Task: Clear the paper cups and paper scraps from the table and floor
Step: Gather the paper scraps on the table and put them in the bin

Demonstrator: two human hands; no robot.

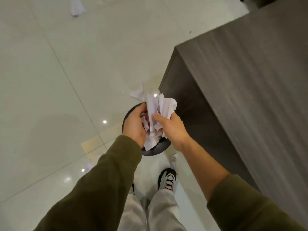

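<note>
Mostly hidden behind the hands, the dark bin (156, 150) shows only arcs of its rim. The left hand (134, 124) and right hand (171, 129) together clutch white, crumpled paper scraps (156, 110) over it, beside the table (250, 80).

The crumpled white paper scraps (154, 112) carry a faint lilac tint in their folds. The round plastic bin (155, 152) is black. The glossy tiled floor (50, 72) is pale cream with thin grey grout lines. The wood-grain table (250, 72) is dark grey-brown, finely streaked. The long sleeves (108, 180) are olive green, the loose trousers (165, 212) light grey, and the sneaker (167, 179) grey and black with pink and mint.
</note>
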